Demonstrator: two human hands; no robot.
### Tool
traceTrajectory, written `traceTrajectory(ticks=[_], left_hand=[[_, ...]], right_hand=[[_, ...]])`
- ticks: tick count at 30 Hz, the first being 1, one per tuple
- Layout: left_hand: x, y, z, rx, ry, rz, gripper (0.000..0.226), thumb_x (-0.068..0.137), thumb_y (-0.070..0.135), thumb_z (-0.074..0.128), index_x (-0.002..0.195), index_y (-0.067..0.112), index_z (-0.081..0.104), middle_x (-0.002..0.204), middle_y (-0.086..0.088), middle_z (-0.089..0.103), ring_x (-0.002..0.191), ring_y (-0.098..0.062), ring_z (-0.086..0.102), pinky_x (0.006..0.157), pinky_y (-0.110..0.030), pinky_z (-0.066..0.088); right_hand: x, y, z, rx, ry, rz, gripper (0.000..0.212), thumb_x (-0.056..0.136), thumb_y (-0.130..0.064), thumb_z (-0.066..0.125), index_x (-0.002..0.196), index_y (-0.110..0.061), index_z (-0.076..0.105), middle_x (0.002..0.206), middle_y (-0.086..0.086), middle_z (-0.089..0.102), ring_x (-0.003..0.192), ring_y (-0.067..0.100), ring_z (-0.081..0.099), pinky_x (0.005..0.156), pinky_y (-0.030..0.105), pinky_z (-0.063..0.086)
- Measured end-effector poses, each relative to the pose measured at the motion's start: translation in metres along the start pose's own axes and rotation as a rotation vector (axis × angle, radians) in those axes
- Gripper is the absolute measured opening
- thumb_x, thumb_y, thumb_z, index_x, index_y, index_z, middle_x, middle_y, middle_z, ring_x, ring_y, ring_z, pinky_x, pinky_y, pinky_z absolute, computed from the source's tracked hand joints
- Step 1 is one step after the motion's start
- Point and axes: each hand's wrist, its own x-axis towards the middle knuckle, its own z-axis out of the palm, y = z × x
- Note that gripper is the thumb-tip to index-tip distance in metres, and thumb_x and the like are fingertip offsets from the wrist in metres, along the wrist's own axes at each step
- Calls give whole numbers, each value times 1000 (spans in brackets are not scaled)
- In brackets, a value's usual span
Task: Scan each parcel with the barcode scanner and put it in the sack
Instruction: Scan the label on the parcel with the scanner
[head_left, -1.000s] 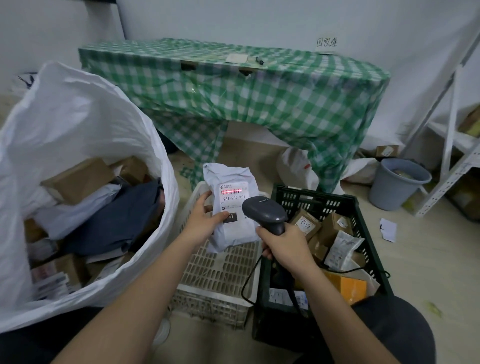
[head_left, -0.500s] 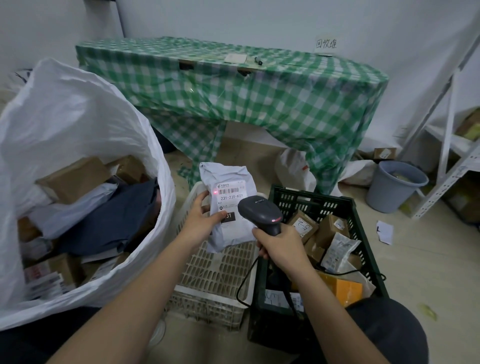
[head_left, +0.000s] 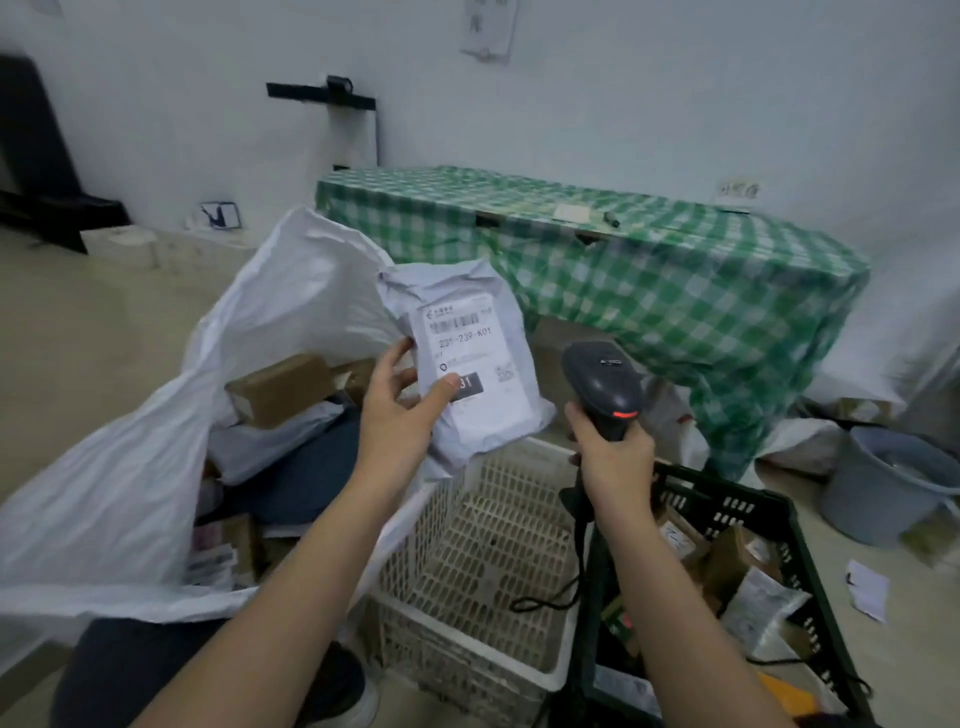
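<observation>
My left hand (head_left: 397, 410) pinches a grey plastic mailer parcel (head_left: 478, 415) by its left edge, thumb on the white label, label facing me. The parcel hangs above the near right rim of the big white sack (head_left: 119, 493), which stands open at the left with boxes and bags inside. To the right, my right hand (head_left: 613, 457) grips the handle of a dark barcode scanner (head_left: 602, 384), its head raised beside the parcel and its cable hanging down. Several more parcels lie in the dark green crate (head_left: 779, 514) at the lower right.
A white perforated basket (head_left: 566, 670) sits between the sack and the crate. Behind stands a table with a green checked cloth (head_left: 675, 291). A grey bucket (head_left: 883, 483) is at the right, and a paper scrap (head_left: 867, 590) lies on the floor.
My left hand has lifted the parcel and carried it left, from over the white basket toward the sack's mouth. The red scan line on the label is gone. The camera view has swung up and left.
</observation>
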Motion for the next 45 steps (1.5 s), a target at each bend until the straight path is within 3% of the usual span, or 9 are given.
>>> traceTrajectory(ticks=[2,6,10,13,18,23,28,37,45], left_hand=[[12,14,-34,19,150,74,55,88,19,69,135,27,44,116,14,61,93,7,63,73,-18,54],[48,13,-97,182,290,122,54,89,18,67,137,28,45,122,8,60,105,-6,62,84,-28,53],[94,-17,-123,389,212,-42,45,85,21,70,127,26,55,123,-1,63,108,-18,61,95,-41,49],[120,-35,-128,619,105,-126,52,77,37,74,122,18,57,123,-6,61,113,-26,58,96,-42,48],[105,-21,-85,591,21,33,52,93,16,61,141,12,41,138,2,45,127,-14,43,98,-24,35],[66,-23,-30,424,-194,69,33,93,20,60,124,27,52,116,16,56,99,6,57,82,-12,46],[33,-42,40,372,-406,2,30,95,20,58,123,27,51,115,17,55,95,9,55,74,-1,43],[2,-155,166,534,-702,-238,35,93,21,61,126,16,53,116,-1,59,106,-16,57,97,-34,47],[27,-276,273,672,-863,-352,49,92,24,63,136,12,45,131,-7,54,118,-20,52,97,-28,42]], right_hand=[[4,-5,18,22,8,7,12,83,-22,74,79,-22,63,76,1,65,79,29,66,81,50,53],[7,1,48,38,39,29,14,84,-20,72,93,-14,64,89,7,66,94,32,65,82,43,50],[10,11,74,-104,-35,20,13,85,-19,71,81,-12,61,71,4,60,69,20,57,63,27,37],[16,18,91,-172,-88,26,16,83,-22,72,80,-7,66,73,9,65,74,25,61,62,30,38],[24,40,76,-212,-144,59,20,84,-16,71,75,-1,62,60,10,56,55,18,48,52,27,36],[24,71,34,-201,-130,201,25,85,-20,70,89,3,63,75,25,62,64,27,54,62,34,41],[20,100,-29,-181,-14,336,15,86,-18,69,86,-3,66,68,12,62,63,23,57,60,32,43],[47,157,-136,-126,237,496,15,87,-18,68,92,-6,63,68,7,53,63,21,48,55,30,33],[143,221,-180,-99,390,593,21,84,-21,67,71,-13,53,68,11,50,65,24,49,60,34,35]])
